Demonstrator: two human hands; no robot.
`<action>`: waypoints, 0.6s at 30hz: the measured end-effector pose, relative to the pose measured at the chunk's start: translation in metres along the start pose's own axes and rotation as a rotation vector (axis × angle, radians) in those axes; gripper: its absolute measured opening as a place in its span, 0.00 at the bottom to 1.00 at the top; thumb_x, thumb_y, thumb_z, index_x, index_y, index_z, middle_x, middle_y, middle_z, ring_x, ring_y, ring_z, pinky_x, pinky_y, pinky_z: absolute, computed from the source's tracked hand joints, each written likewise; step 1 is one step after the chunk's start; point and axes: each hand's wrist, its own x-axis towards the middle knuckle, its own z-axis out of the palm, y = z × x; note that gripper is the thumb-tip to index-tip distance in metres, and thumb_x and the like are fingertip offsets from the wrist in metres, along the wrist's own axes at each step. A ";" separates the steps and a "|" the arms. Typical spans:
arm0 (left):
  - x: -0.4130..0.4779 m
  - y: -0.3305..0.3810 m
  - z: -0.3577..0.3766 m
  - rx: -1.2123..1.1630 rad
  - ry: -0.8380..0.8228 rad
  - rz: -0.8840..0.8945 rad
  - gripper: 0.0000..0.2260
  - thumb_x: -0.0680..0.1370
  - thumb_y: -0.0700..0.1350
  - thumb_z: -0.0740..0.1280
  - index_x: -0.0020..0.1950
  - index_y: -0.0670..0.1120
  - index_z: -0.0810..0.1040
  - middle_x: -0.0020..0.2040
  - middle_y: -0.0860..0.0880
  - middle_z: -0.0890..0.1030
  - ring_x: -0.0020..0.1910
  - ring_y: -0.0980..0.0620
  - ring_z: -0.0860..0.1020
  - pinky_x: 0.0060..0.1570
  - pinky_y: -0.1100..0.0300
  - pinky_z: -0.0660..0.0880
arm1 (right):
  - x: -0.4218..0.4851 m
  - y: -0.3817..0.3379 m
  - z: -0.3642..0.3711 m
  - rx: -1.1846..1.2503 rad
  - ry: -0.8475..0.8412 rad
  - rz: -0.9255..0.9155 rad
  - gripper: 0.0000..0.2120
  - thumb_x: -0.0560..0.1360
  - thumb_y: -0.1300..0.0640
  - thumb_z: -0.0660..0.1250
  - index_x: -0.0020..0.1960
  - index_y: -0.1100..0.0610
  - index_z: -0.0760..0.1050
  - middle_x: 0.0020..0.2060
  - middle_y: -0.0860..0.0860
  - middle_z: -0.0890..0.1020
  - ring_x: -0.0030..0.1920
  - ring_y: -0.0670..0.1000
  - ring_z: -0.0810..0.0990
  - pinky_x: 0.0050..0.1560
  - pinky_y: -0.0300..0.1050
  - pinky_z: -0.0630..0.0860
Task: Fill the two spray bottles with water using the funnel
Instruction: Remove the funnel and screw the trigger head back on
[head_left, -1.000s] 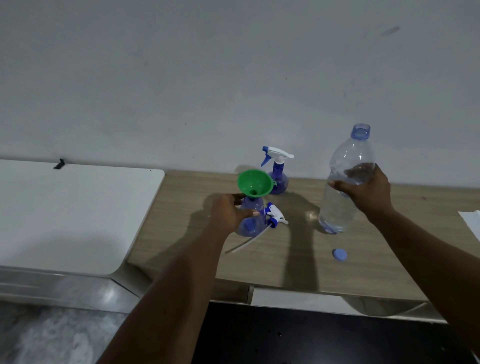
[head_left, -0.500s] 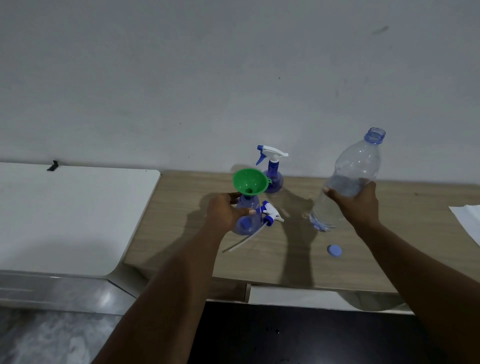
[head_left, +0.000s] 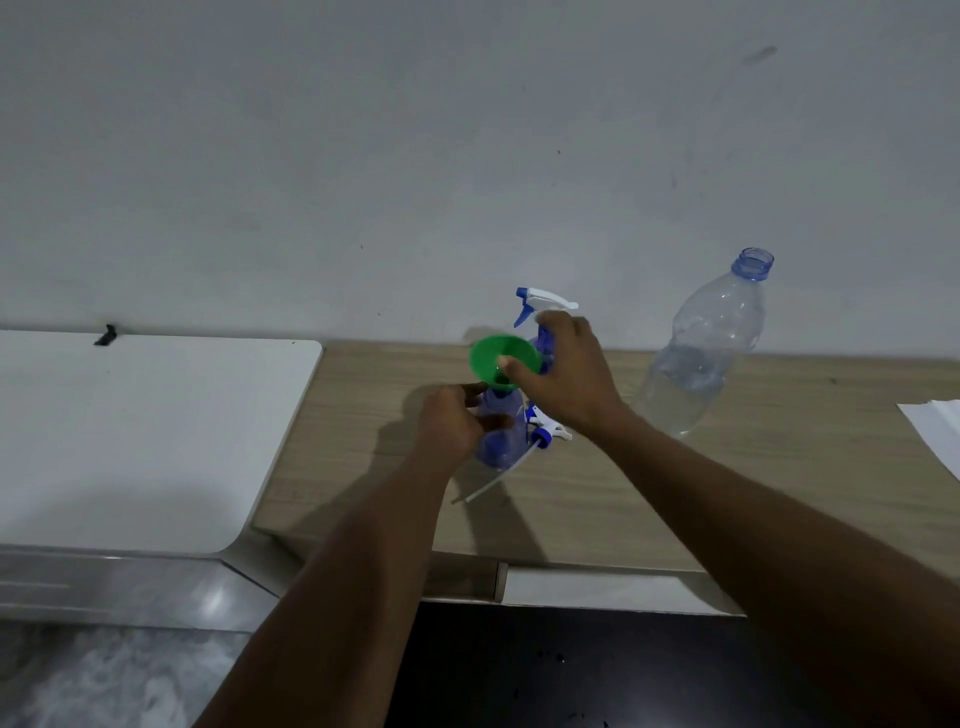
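My left hand (head_left: 452, 423) grips a small blue spray bottle (head_left: 501, 441) that stands open on the wooden table (head_left: 623, 493). A green funnel (head_left: 498, 358) sits in its neck, and my right hand (head_left: 563, 376) pinches the funnel's rim with thumb inside. That bottle's white-and-blue trigger head (head_left: 545, 431) with its dip tube lies on the table just right of it. A second blue spray bottle (head_left: 543, 312) with its trigger head on stands behind, partly hidden by my right hand. A clear uncapped water bottle (head_left: 701, 353), partly filled, stands alone at the right.
A white table (head_left: 145, 431) adjoins the wooden one on the left. White paper (head_left: 935, 431) lies at the far right edge. A plain wall rises right behind the table. A dark surface (head_left: 571, 670) lies below the front edge.
My right hand has set the water bottle down at the right, let go of it and moved left to the funnel. My left hand stays on the spray bottle.
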 end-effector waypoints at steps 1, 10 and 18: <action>0.000 -0.001 0.000 -0.016 0.000 -0.008 0.30 0.64 0.49 0.83 0.63 0.44 0.80 0.53 0.49 0.83 0.51 0.51 0.80 0.55 0.58 0.75 | 0.011 -0.007 -0.005 -0.052 -0.090 -0.045 0.37 0.67 0.34 0.69 0.69 0.50 0.67 0.65 0.53 0.72 0.62 0.54 0.72 0.61 0.54 0.74; 0.000 -0.005 0.001 0.007 0.021 0.033 0.15 0.64 0.51 0.83 0.44 0.52 0.80 0.43 0.49 0.84 0.45 0.48 0.82 0.52 0.51 0.79 | 0.052 -0.037 -0.003 -0.506 -0.477 -0.161 0.41 0.63 0.35 0.76 0.69 0.54 0.69 0.60 0.53 0.75 0.57 0.55 0.76 0.54 0.51 0.78; 0.001 -0.006 0.002 -0.022 0.005 -0.013 0.28 0.63 0.53 0.83 0.61 0.47 0.81 0.50 0.52 0.83 0.51 0.50 0.81 0.57 0.54 0.77 | 0.052 -0.032 -0.019 -0.404 -0.449 -0.125 0.38 0.66 0.38 0.73 0.71 0.50 0.67 0.62 0.52 0.75 0.59 0.55 0.75 0.56 0.51 0.78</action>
